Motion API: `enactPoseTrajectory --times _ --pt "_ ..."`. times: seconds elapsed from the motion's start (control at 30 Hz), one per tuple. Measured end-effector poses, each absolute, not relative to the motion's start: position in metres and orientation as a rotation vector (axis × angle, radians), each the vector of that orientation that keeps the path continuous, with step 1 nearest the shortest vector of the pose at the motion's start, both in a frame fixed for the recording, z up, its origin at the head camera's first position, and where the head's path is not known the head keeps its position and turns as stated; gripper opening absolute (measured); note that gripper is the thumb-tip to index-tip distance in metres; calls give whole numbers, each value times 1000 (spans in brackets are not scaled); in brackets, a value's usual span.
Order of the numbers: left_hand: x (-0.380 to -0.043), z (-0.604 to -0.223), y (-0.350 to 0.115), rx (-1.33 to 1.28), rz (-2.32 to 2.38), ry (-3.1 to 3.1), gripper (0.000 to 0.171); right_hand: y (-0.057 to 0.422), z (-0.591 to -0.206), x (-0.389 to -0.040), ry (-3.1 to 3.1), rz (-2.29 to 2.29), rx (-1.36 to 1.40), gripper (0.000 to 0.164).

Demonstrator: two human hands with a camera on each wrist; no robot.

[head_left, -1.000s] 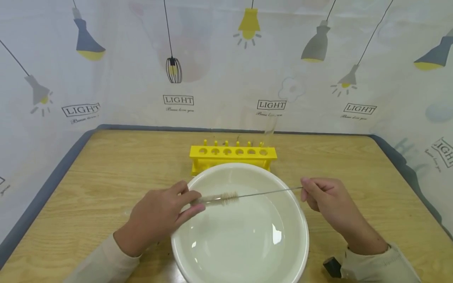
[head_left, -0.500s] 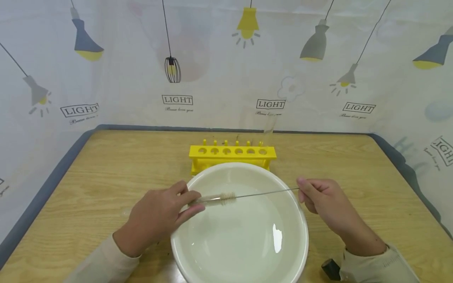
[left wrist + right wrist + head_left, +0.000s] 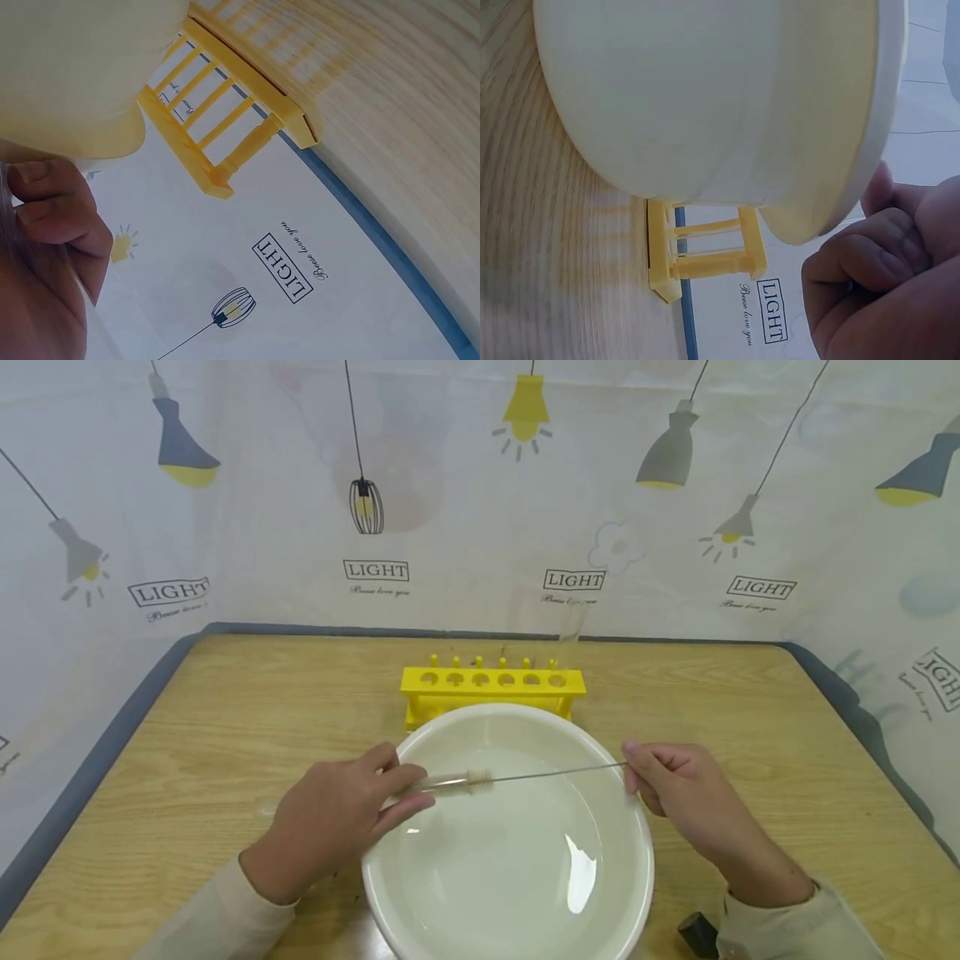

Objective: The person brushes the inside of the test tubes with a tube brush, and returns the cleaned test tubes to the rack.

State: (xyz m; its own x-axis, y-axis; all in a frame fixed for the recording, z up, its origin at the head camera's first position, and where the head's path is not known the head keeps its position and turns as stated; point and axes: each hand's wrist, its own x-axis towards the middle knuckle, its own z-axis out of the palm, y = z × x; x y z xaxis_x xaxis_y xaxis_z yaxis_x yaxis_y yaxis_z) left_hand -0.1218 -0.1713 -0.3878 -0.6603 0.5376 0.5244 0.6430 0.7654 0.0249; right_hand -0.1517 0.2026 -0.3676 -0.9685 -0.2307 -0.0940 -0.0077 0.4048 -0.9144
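In the head view my left hand holds a clear glass test tube by its closed end, over the left part of a white basin. My right hand pinches the thin wire handle of a test tube brush near the basin's right rim. The brush's pale bristles sit at the tube's mouth, partly inside it. Water with bright reflections lies in the basin below. In the left wrist view, fingertips show beside the basin wall; the right wrist view shows curled fingers under the rim.
Behind the basin stands a yellow test tube rack, with a clear tube upright at its right end. A black object lies by the right sleeve. A clear item is beside the left wrist. A lamp-printed curtain encloses the table.
My right hand has moved a little to the left, pushing the brush further into the test tube, so fewer bristles show outside. The left hand stays in place.
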Motion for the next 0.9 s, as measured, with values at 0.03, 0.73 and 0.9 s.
enactPoseTrajectory --times 0.03,0.73,0.9 --pt "-122 -388 -171 -890 -285 -2458 41 202 -367 -151 2454 -1596 -215 49" --pt "-122 -389 -169 -877 -302 -2430 48 224 -369 -163 2297 -1661 -453 37" --pt "-122 -389 -170 -883 -307 -2445 45 224 -370 -163 2283 -1690 -508 33"
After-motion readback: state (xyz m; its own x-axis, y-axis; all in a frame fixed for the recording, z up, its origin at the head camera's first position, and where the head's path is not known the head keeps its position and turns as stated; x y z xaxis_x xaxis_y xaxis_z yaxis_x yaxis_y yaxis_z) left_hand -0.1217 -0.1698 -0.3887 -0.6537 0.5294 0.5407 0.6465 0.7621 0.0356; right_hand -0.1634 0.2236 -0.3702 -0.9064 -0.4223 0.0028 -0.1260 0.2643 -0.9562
